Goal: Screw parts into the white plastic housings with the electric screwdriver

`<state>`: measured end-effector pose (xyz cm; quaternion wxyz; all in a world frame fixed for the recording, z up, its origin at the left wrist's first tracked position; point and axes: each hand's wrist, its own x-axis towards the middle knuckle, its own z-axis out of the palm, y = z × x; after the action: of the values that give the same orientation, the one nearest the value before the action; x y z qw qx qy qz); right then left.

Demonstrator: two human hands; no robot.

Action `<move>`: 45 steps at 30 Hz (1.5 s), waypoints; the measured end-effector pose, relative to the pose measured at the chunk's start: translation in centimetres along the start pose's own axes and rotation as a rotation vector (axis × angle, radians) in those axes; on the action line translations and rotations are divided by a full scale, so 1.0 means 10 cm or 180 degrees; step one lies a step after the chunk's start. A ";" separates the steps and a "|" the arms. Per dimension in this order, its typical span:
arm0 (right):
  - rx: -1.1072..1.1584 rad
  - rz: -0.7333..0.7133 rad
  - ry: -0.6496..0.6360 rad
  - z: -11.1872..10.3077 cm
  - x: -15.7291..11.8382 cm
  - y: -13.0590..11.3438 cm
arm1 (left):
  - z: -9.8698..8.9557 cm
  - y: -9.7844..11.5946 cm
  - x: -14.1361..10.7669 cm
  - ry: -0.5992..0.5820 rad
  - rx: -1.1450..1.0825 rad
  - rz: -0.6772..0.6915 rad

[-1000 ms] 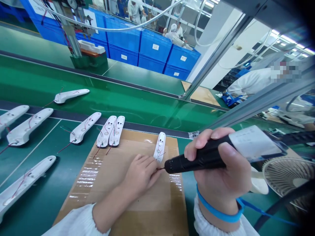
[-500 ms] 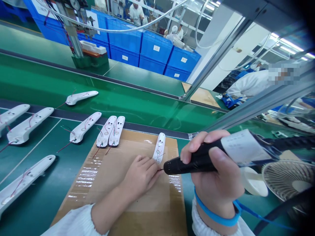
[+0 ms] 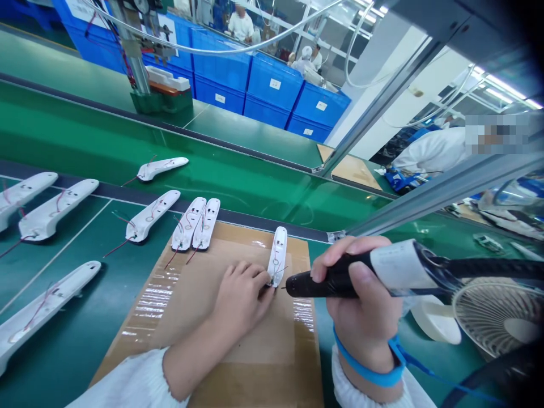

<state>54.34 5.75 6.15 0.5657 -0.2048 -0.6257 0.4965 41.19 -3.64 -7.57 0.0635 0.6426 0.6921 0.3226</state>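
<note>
My left hand (image 3: 242, 297) has its fingertips closed on the lower end of a narrow white plastic housing (image 3: 278, 255) with thin wires, which lies on a sheet of cardboard (image 3: 238, 351). In my right hand (image 3: 361, 283) is a black electric screwdriver (image 3: 318, 283) with a white label and a thick black cable, held almost level. Its thin bit points left, close beside the housing's lower end and my left fingertips; whether it touches anything I cannot tell. A blue strap circles my right wrist.
Two similar white housings (image 3: 206, 224) rest at the cardboard's upper left corner, and several more lie farther left. Another one (image 3: 161, 168) is on the green conveyor belt (image 3: 255, 175). A fan (image 3: 501, 311) stands at right. Beyond are blue crates (image 3: 272, 85), a metal post and co-workers.
The housing on the belt has travelled right. My left fingers have shifted, showing more of the held housing's lower end. The view has moved slightly; the screwdriver stays in my right hand.
</note>
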 end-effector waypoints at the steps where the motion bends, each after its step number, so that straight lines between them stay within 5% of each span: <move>1: -0.0017 -0.0002 -0.0006 0.01 -0.01 0.03 | 0.00 0.00 0.00 0.0007 0.0022 0.0006; 13: -0.0069 -0.0084 -0.0079 0.07 -0.08 0.24 | 0.04 0.03 -0.03 -0.0012 0.0042 -0.0109; 26: -0.0148 -0.0072 -0.0382 0.10 -0.10 0.34 | 0.00 0.05 0.05 -0.0133 -0.0101 -0.0723; 45: -0.0211 0.0251 -0.0105 0.07 -0.11 0.51 | -0.07 0.08 0.10 -0.0419 -0.0183 -0.0866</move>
<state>52.47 6.73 1.36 0.5282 -0.2397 -0.6425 0.5008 41.39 -2.98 -6.28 0.1703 0.5605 0.7576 0.2879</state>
